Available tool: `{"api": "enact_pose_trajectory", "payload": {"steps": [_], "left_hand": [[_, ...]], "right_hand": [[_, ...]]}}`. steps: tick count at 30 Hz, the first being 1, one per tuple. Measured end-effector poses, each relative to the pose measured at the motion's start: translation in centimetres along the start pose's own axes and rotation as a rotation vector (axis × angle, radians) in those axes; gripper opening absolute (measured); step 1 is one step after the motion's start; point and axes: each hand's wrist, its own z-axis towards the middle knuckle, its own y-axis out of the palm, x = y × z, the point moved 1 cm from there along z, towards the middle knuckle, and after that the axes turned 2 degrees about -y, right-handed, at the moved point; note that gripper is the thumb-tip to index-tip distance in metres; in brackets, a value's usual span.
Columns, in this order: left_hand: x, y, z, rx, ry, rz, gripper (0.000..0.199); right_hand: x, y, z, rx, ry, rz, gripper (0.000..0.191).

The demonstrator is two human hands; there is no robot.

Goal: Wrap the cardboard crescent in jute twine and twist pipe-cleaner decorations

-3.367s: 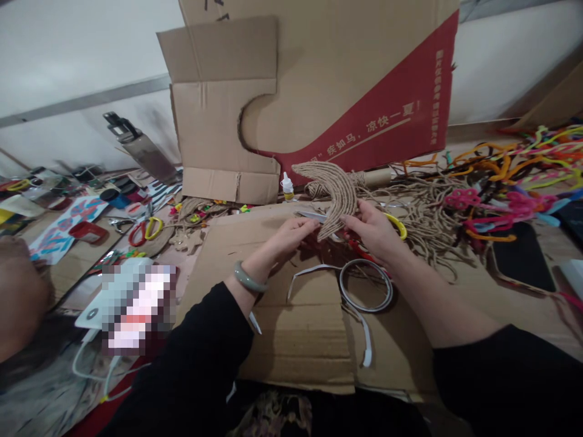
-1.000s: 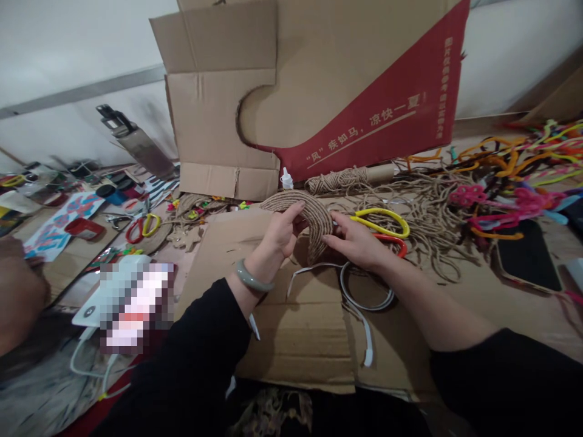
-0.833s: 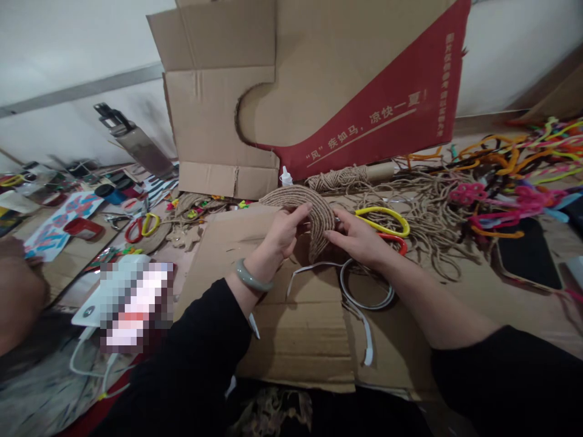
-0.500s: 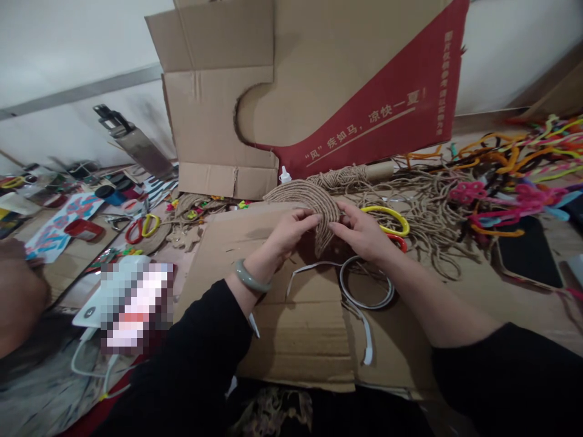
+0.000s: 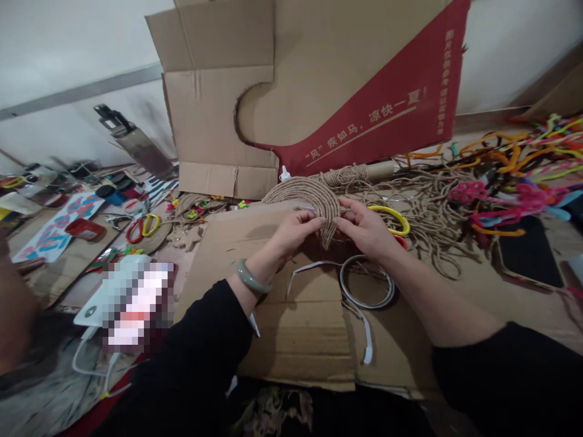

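Observation:
A crescent-shaped piece covered in rows of brown twine is held above a cardboard sheet. My left hand, below a pale green bangle, pinches its inner edge near the lower tip. On the outer edge of that same tip, my right hand closes with thumb and fingers. Scissors with a yellow and a red handle lie partly behind my right hand. Below the hands rests a roll of narrow white tape with a loose strip.
Behind stands a large cardboard panel. Loose twine and colourful pipe cleaners spread to the right beside a dark phone. At left are a power bank, red-and-yellow scissors, a bottle and another person's arm.
The twine crescent has turned slightly, its lower tip shifting right and up. Both hands keep their grip. At left, the other person's hand has drawn back toward the edge.

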Motion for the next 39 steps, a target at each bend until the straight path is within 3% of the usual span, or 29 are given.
{"api": "enact_pose_trajectory", "payload": {"steps": [5,10,15,18,28,37,39], "left_hand": [[0.29,-0.05,-0.05,0.046,0.046,0.045,0.030],[0.22,0.05,-0.20,-0.022,-0.007,0.114,0.033],[0.22,0.13,-0.21,0.026,0.056,0.168,0.033],[0.20,0.16,-0.16,-0.011,0.021,0.134,0.034],[0.16,0.16,-0.43,-0.120,0.001,0.179,0.027],[0.39,0.33,-0.41,-0.137,0.014,0.184,0.028],[0.56,0.28,-0.42,-0.094,0.033,0.165,0.028]], "right_hand": [[0.09,0.20,-0.02,-0.041,0.012,-0.016,0.050],[-0.03,0.06,-0.05,-0.014,0.022,0.009,0.050],[0.26,0.00,0.02,-0.039,0.028,-0.001,0.054],[0.38,0.10,0.03,-0.049,0.010,0.031,0.056],[0.50,-0.21,0.23,0.088,-0.007,-0.029,0.049],[0.39,-0.21,0.24,0.076,0.005,0.004,0.049],[0.31,-0.18,0.20,0.069,-0.006,0.010,0.050]]}}
